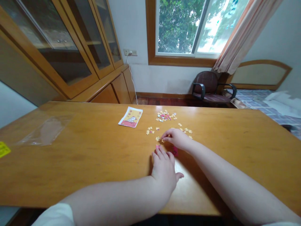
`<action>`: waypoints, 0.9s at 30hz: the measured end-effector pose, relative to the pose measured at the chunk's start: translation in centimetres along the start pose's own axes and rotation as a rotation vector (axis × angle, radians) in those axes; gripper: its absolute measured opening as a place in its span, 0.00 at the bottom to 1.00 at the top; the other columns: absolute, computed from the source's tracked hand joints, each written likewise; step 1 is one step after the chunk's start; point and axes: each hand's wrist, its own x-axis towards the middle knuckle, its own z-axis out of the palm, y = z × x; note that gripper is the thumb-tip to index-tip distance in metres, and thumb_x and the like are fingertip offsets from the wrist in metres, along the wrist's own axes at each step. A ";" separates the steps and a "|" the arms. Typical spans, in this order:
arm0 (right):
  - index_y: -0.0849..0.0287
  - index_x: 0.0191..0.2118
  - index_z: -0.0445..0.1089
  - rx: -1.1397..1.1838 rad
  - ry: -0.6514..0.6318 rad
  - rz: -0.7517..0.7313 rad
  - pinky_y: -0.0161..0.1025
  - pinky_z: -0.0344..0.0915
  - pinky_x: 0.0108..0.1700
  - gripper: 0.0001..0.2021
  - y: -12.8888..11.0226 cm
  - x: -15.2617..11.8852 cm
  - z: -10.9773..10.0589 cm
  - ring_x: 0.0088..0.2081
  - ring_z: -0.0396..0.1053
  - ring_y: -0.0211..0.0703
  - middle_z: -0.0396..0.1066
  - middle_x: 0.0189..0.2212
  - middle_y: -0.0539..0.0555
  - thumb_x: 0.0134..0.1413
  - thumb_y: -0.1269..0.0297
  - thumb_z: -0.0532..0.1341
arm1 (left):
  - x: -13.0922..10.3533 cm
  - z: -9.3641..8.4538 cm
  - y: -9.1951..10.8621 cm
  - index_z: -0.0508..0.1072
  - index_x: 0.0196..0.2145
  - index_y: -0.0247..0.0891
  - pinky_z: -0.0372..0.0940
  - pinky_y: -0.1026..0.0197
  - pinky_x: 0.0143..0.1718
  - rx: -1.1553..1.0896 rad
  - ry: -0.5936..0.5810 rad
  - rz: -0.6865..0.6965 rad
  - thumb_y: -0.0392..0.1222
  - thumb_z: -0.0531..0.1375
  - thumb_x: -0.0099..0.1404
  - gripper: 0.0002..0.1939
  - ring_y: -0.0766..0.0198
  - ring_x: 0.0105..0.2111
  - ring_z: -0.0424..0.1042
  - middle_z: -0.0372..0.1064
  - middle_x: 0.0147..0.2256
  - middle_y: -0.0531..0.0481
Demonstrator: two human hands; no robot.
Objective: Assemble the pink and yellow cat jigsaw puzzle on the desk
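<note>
My left hand (164,164) lies palm down on the table, fingers stretched out and thumb apart. Its fingertips touch a pink puzzle piece (157,146), mostly covered. Just beyond, my right hand (176,137) has thumb and fingers closed in a pinch over a small yellow puzzle piece (162,141). Another yellow piece (157,138) lies left of those fingertips. Beneath the right wrist a dark pink piece (175,151) shows in part. Several loose yellow pieces (150,130) lie to the left, and others (187,130) behind the right hand.
A heap of mixed puzzle pieces (165,116) lies near the table's far edge. Left of it is a picture sheet (131,117) with a white animal. A clear plastic bag (48,130) and a yellow label (4,149) are far left. Beyond the table stands an office chair (208,83).
</note>
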 end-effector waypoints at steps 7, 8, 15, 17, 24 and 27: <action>0.59 0.34 0.73 0.024 -0.058 -0.031 0.31 0.60 0.34 0.06 -1.2 1.6 1.0 0.31 0.68 0.36 0.75 0.30 0.49 0.53 0.70 0.59 | 0.2 0.6 -0.2 0.65 0.57 0.31 0.53 0.39 0.51 0.018 -0.003 -0.006 0.72 0.54 0.54 0.46 0.31 0.57 0.57 0.58 0.57 0.22; 0.59 0.34 0.73 0.009 -0.061 -0.038 0.32 0.61 0.34 0.06 -1.2 1.6 1.3 0.31 0.68 0.36 0.75 0.30 0.50 0.53 0.70 0.58 | 0.2 0.7 -0.2 0.65 0.56 0.30 0.53 0.39 0.51 0.022 0.002 0.000 0.72 0.53 0.54 0.46 0.31 0.57 0.57 0.58 0.57 0.21; 0.57 0.33 0.72 -0.041 -0.038 -0.070 0.32 0.62 0.39 0.07 -0.5 1.7 1.4 0.35 0.71 0.38 0.77 0.34 0.50 0.55 0.71 0.57 | 0.3 0.8 -0.2 0.64 0.56 0.31 0.52 0.39 0.51 0.017 0.012 0.006 0.71 0.55 0.53 0.45 0.33 0.55 0.61 0.60 0.55 0.21; 0.57 0.34 0.72 -0.056 -0.005 -0.073 0.33 0.62 0.38 0.07 -0.6 1.7 1.1 0.36 0.71 0.39 0.77 0.34 0.51 0.56 0.70 0.57 | 0.4 0.8 -0.2 0.64 0.57 0.32 0.52 0.39 0.51 0.025 -0.002 0.006 0.72 0.54 0.53 0.45 0.33 0.56 0.60 0.60 0.56 0.22; 0.57 0.31 0.74 -0.128 -0.086 -0.127 0.31 0.61 0.35 0.08 -1.3 1.3 1.6 0.31 0.70 0.37 0.76 0.31 0.49 0.51 0.73 0.58 | 0.3 0.9 -0.2 0.65 0.56 0.30 0.51 0.40 0.52 0.041 -0.001 0.010 0.74 0.51 0.53 0.47 0.32 0.56 0.58 0.59 0.56 0.22; 0.57 0.31 0.76 -0.114 -0.108 -0.127 0.32 0.61 0.34 0.08 -1.0 1.6 2.2 0.31 0.70 0.37 0.76 0.30 0.49 0.50 0.73 0.58 | 0.3 0.6 -0.2 0.65 0.56 0.30 0.51 0.40 0.52 0.046 -0.020 0.017 0.73 0.52 0.53 0.47 0.32 0.56 0.59 0.60 0.55 0.21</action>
